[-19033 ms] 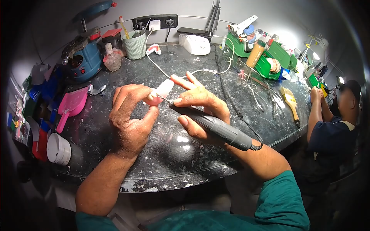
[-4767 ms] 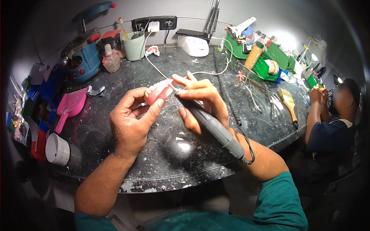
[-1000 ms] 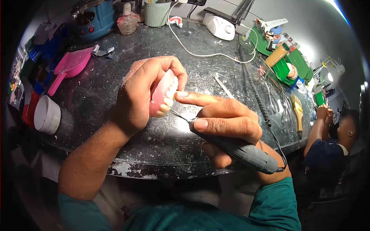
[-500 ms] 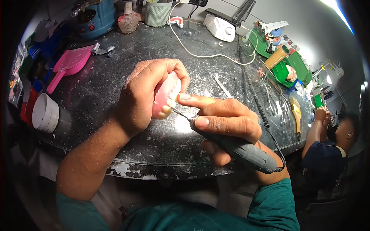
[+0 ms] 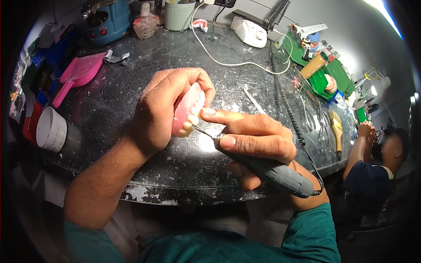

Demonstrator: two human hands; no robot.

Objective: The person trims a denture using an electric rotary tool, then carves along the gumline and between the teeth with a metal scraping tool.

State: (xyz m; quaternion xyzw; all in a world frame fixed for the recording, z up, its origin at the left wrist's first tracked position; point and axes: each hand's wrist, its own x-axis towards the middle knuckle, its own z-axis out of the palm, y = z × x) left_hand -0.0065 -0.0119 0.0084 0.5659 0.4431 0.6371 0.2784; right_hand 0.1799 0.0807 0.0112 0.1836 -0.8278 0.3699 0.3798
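Observation:
My left hand is wrapped round a denture with a pink base and a row of pale teeth facing right. Part of the base is hidden by my fingers and palm. In my right hand lies a grey rotary handpiece, gripped like a pen. Its thin metal bur reaches to the teeth near the lower end of the denture; whether it touches cannot be told. The right index fingertip rests against the teeth. Fine pale dust covers my left hand.
A pink dustpan and a white tub are at left. The handpiece's coiled cord runs along the right, near a brush and a metal tool. A white control box stands behind. A co-worker sits far right.
The bur and the denture have shifted very slightly against each other at the lower teeth. Both hands keep the same hold.

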